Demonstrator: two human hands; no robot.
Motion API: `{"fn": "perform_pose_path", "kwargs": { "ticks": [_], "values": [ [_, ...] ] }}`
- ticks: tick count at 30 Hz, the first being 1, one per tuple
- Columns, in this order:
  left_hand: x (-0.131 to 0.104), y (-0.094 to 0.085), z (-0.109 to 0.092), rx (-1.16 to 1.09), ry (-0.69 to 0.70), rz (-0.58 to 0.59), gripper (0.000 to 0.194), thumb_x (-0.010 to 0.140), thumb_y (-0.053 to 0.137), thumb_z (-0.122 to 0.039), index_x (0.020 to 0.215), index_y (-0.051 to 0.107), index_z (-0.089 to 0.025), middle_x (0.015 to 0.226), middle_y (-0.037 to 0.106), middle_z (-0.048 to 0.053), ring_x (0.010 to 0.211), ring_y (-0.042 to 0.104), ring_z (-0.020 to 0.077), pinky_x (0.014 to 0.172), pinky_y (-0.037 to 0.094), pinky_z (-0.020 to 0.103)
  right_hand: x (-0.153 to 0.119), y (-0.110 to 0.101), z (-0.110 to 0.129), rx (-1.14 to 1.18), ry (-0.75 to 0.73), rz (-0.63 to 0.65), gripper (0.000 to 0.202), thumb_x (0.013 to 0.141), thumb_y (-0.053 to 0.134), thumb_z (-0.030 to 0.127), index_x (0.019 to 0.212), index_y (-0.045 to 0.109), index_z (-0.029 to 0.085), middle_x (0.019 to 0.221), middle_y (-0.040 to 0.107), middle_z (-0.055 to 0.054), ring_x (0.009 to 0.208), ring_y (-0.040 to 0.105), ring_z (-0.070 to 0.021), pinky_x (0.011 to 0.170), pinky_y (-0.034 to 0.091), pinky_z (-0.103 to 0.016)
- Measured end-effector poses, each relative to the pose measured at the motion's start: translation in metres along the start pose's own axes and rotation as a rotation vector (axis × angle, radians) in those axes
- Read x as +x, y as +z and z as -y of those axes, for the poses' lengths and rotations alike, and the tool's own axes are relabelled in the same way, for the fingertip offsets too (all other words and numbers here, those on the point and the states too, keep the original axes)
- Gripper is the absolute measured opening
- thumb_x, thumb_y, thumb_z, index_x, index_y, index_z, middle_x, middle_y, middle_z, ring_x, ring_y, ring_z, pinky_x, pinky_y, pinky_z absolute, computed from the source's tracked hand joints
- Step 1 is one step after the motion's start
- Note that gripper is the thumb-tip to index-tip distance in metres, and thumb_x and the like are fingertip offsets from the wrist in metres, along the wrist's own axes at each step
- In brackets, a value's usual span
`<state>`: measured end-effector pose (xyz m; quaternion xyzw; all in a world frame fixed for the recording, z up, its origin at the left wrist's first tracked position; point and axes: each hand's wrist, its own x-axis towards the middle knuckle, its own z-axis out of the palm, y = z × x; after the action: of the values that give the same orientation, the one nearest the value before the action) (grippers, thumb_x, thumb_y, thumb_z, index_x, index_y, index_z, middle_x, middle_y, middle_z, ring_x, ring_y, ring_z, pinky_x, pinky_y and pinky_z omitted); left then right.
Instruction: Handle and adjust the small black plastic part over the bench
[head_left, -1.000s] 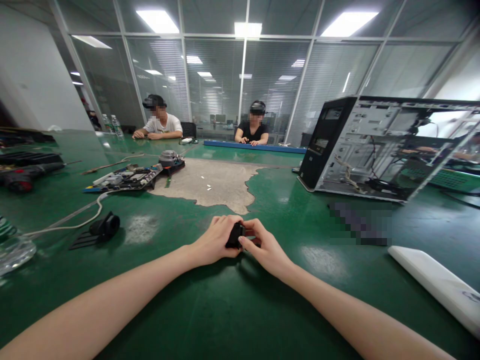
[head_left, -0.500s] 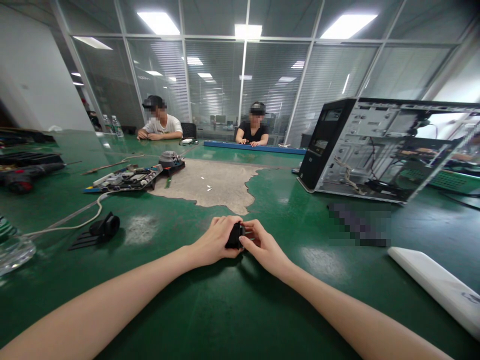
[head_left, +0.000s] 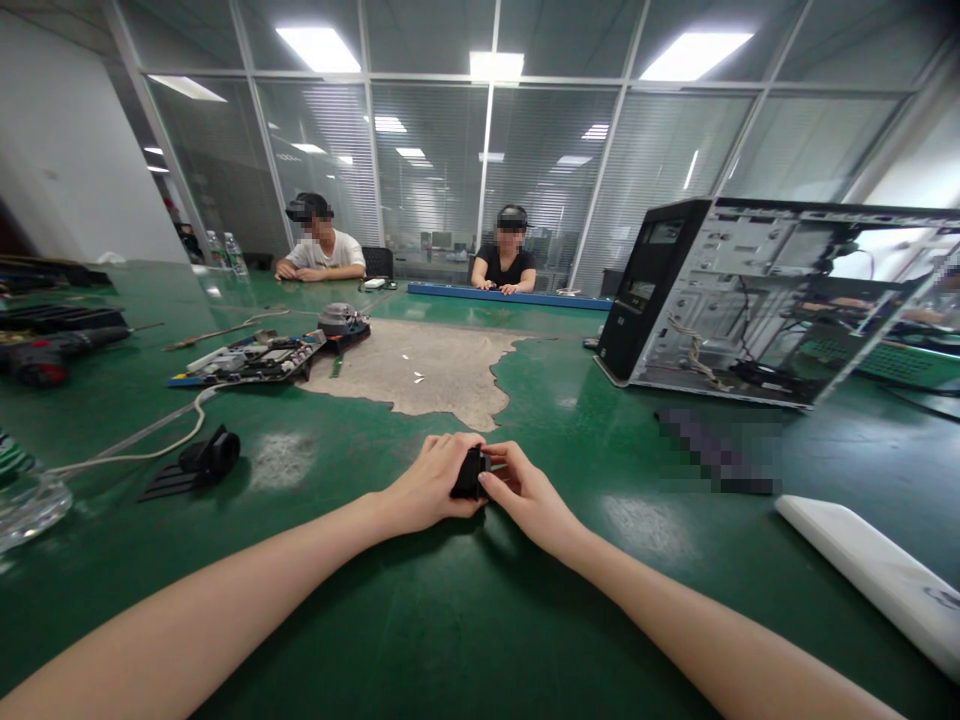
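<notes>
A small black block-shaped object (head_left: 466,474) is between my two hands, just above or on the green table (head_left: 480,620); I cannot make out its kind. My left hand (head_left: 435,480) is wrapped round its left side, with the thumb toward me. From the right, my right hand (head_left: 529,495) pinches its edge between thumb and fingers. Much of the object is covered by the fingers. To the left lies a black strap-like piece with a rounded ring end (head_left: 210,455).
A circuit board (head_left: 251,358) lies left, by a bare patch (head_left: 420,370) in the table covering. An opened computer case (head_left: 652,290) stands right, with a white slab (head_left: 862,560) nearer me. A drill (head_left: 67,345) and bottle (head_left: 30,495) are far left. Two people sit opposite.
</notes>
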<state>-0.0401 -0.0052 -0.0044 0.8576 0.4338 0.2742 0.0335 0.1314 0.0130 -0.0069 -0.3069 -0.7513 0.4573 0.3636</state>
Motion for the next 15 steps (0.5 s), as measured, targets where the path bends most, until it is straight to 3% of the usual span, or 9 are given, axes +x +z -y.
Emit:
{"fn": "perform_pose_path", "kwargs": {
  "ticks": [6,10,15],
  "values": [
    [0.0001,-0.0006,-0.0006,-0.003,0.014,-0.008,0.056,0.07,0.061,-0.026,0.115,0.029,-0.022,0.11,0.049,0.005,0.098,0.047,0.0216,0.087,0.03,0.036,-0.0018,-0.0002,-0.0004,-0.089,-0.137,-0.1,0.013,0.08,0.05,0.022,0.092,0.05,0.02,0.1,0.053,-0.005,0.092,0.055,-0.0164,0.071,0.048,-0.028],
    [0.0004,0.0013,0.0007,0.001,0.011,-0.014,0.057,0.069,0.062,-0.025,0.116,0.029,-0.022,0.11,0.05,0.005,0.099,0.047,0.0224,0.087,0.03,0.036,-0.0003,0.0002,-0.0021,-0.027,-0.065,-0.076,0.022,0.079,0.051,0.022,0.1,0.046,0.021,0.101,0.053,-0.006,0.093,0.055,-0.017,0.07,0.05,-0.028],
    [0.0003,0.0008,-0.0002,-0.002,0.008,-0.024,0.057,0.069,0.06,-0.025,0.116,0.028,-0.021,0.108,0.05,0.005,0.099,0.047,0.0228,0.087,0.03,0.037,0.0006,0.0006,0.0008,0.038,0.016,0.006,0.026,0.079,0.049,0.021,0.105,0.044,0.02,0.098,0.054,-0.005,0.081,0.057,-0.0141,0.068,0.05,-0.029]
  ]
}}
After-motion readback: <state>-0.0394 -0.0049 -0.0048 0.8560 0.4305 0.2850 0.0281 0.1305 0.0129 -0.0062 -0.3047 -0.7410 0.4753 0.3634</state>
